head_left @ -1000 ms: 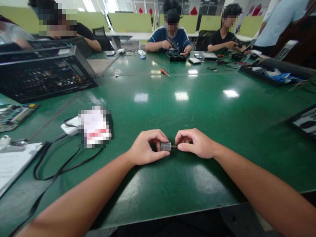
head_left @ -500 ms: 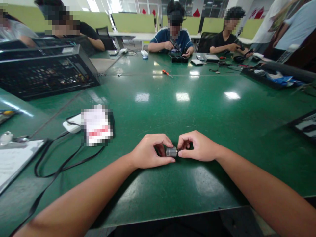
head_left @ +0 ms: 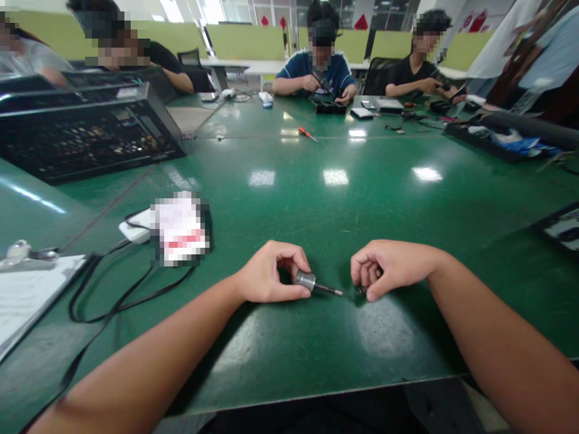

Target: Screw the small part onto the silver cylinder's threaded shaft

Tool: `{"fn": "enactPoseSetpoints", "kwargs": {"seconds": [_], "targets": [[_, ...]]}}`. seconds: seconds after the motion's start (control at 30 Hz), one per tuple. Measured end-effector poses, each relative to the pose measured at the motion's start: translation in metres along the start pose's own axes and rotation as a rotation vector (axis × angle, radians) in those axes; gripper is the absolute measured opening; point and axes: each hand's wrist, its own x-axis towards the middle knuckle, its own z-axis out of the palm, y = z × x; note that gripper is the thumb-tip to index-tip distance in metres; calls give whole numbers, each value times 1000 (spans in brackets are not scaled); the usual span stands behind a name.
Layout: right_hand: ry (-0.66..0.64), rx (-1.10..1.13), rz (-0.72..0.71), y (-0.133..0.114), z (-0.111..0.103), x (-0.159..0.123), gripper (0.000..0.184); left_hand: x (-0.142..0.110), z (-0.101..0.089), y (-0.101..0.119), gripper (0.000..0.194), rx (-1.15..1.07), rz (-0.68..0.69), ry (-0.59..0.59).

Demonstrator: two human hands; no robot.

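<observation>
Between the thumb and fingers of my left hand point(head_left: 275, 274) is a short grey metal cylinder with a thin dark shaft point(head_left: 306, 279). The shaft sticks out to the right, tipped slightly down, and ends in a lighter tip. My right hand point(head_left: 384, 270) is apart from it, a little beyond the shaft's tip. Its fingers are curled toward the thumb around something small and dark, mostly hidden, whose kind I cannot make out. Both hands are just above the green tabletop point(head_left: 294, 223), near its front edge.
A badge on a black strap point(head_left: 181, 232) and a clipboard with papers point(head_left: 40, 289) lie at the left. Farther back stands a black open metal case point(head_left: 90, 135). An orange screwdriver point(head_left: 305, 131) lies mid-table. A dark tray point(head_left: 502, 141) is at the right. Several people sit across the table.
My right hand has drawn away to the right from the cylinder, leaving its dark shaft exposed. My left hand has shifted slightly left and still grips the cylinder, now tilted.
</observation>
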Motion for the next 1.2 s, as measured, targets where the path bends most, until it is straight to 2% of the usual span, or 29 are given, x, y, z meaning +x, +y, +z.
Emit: {"fn": "enactPoseSetpoints", "kwargs": {"seconds": [0.07, 0.1, 0.13, 0.2, 0.27, 0.33, 0.4, 0.5, 0.63, 0.8, 1.0, 1.2], "targets": [[-44, 24, -16, 9, -9, 0, 37, 1, -9, -6, 30, -16, -68, -14], [-33, 57, -35, 15, -13, 3, 38, 3, -16, -11, 30, -22, -103, 16], [37, 119, -69, 21, -19, 8, 38, 7, -24, -17, 32, -32, -139, 79], [313, 293, -175, 33, -32, 24, 39, 18, -42, -32, 37, -84, -193, 299], [657, 450, -303, 41, -49, 43, 39, 36, -61, -48, 42, -156, -207, 575], [850, 506, -377, 44, -70, 63, 35, 57, -77, -61, 43, -189, -205, 756], [979, 525, -412, 44, -89, 80, 32, 79, -89, -71, 41, -185, -203, 822], [1110, 519, -422, 38, -109, 104, 32, 106, -99, -81, 36, -178, -203, 852], [1165, 459, -421, 26, -114, 137, 33, 125, -102, -88, 40, -185, -188, 848], [1094, 382, -438, 14, -105, 165, 27, 126, -97, -89, 49, -204, -158, 750], [1011, 371, -450, 11, -98, 165, 26, 126, -89, -86, 57, -212, -130, 692], [985, 349, -453, 10, -95, 164, 23, 126, -89, -87, 59, -225, -113, 668]]}}
